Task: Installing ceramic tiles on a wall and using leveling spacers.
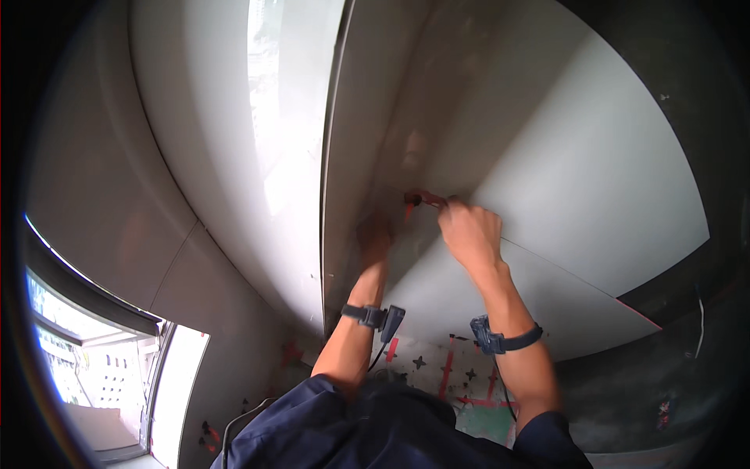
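A broad, glossy pale-grey panel (570,148) filled the right and centre, crossed by a brown shadow, with the floor (422,363) below marked by red strips and dark crosses. Both forearms reached up to the panel, each wearing a black strap, one on the left wrist (366,315) and one on the right (522,341). The right hand (472,233) was clenched around a red tool (430,198); the left hand (374,231) lay in shadow near the panel, its grip impossible to tell. The tool was in front of the panel, its long axis nearly level, pointing left and slightly upward from the fist. It looked slim, dull red and slightly blurred, ending in a dark, rounded head (413,200), beneath which a small orange-red piece (408,211) pointed down.
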Demonstrator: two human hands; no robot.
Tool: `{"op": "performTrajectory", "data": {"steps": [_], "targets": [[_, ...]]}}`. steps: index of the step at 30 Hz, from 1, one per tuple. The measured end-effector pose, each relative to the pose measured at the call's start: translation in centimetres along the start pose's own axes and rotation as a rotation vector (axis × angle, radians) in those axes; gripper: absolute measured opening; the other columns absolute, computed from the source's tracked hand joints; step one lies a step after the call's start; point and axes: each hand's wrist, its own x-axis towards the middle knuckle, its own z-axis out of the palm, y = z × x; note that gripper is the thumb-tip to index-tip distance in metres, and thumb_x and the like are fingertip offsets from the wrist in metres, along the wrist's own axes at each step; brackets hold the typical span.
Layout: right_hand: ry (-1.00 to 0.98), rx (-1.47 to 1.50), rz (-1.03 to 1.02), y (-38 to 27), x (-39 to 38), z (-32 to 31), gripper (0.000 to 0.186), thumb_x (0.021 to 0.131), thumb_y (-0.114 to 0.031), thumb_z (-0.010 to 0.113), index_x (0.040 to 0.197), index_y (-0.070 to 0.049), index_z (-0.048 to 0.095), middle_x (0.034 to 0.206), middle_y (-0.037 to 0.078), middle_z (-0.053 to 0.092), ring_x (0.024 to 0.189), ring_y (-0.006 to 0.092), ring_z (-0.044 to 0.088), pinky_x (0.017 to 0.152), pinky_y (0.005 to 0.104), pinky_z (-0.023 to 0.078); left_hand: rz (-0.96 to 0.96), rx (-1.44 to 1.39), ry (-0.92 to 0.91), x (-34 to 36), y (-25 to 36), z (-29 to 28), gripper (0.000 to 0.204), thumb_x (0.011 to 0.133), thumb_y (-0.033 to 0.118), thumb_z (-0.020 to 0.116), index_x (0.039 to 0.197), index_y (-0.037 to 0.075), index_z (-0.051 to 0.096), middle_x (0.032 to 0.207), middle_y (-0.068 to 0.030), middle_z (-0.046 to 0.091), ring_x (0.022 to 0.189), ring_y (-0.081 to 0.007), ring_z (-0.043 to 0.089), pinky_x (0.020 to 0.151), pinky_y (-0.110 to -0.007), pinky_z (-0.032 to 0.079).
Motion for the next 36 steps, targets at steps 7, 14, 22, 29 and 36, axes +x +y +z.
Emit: {"op": "performTrajectory", "data": {"steps": [7, 14, 22, 29, 36], "targets": [[0.003, 0.291, 0.220, 3.4, -7.9, 1.2, 0.032, 0.097, -0.025, 0.055, 0.078, 0.000, 0.061, 0.060, 0.019, 0.059, 0.057, 0.0408, 0.058, 0.056, 0.0457, 0.044, 0.097, -0.565, 0.493, 1.6, 4.4, 0.8, 0.029, 0.095, 0.033, 0.063, 0.093, 0.004, 0.068, 0.082, -0.0081, 0.068, 0.069, -0.0226, 0.065, 0.061, -0.038, 0.048], [-0.075, 0.361, 0.311, 5.7, -11.9, 2.0, 0.029, 0.096, -0.022, 0.057, 0.075, -0.001, 0.058, 0.059, 0.020, 0.058, 0.058, 0.0421, 0.058, 0.055, 0.0478, 0.045, -0.235, -0.940, 0.228, 0.5, 4.9, -0.3, 0.037, 0.093, 0.043, 0.069, 0.086, 0.008, 0.064, 0.064, 0.0009, 0.054, 0.053, -0.0101, 0.052, 0.048, -0.030, 0.035], [0.006, 0.405, 0.196, 4.5, -8.6, 0.6, 0.030, 0.096, -0.022, 0.057, 0.074, 0.000, 0.058, 0.058, 0.019, 0.056, 0.053, 0.0400, 0.056, 0.053, 0.0459, 0.042, -0.479, -1.265, 0.209, -1.0, 8.4, -3.9, 0.040, 0.093, 0.047, 0.068, 0.074, 0.014, 0.058, 0.053, 0.0059, 0.037, 0.043, -0.0055, 0.035, 0.041, -0.026, 0.021], [0.058, 0.277, 0.067, 3.3, -1.9, 0.0, 0.029, 0.095, -0.024, 0.059, 0.077, -0.001, 0.062, 0.060, 0.018, 0.059, 0.055, 0.0403, 0.057, 0.056, 0.0470, 0.045, -0.316, -0.982, 0.086, -2.2, 6.1, -3.0, 0.036, 0.094, 0.035, 0.065, 0.072, 0.007, 0.061, 0.055, 0.0007, 0.048, 0.046, -0.0113, 0.046, 0.047, -0.031, 0.034], [-0.064, 0.038, -0.119, 1.3, 2.5, 2.1, 0.026, 0.092, -0.024, 0.060, 0.082, -0.002, 0.067, 0.065, 0.019, 0.064, 0.060, 0.0412, 0.063, 0.057, 0.0489, 0.051, 0.423, 0.062, 0.274, -5.2, 6.8, -5.4, 0.038, 0.091, 0.039, 0.063, 0.072, 0.006, 0.066, 0.066, -0.0143, 0.064, 0.054, -0.0309, 0.061, 0.054, -0.040, 0.047]]}}
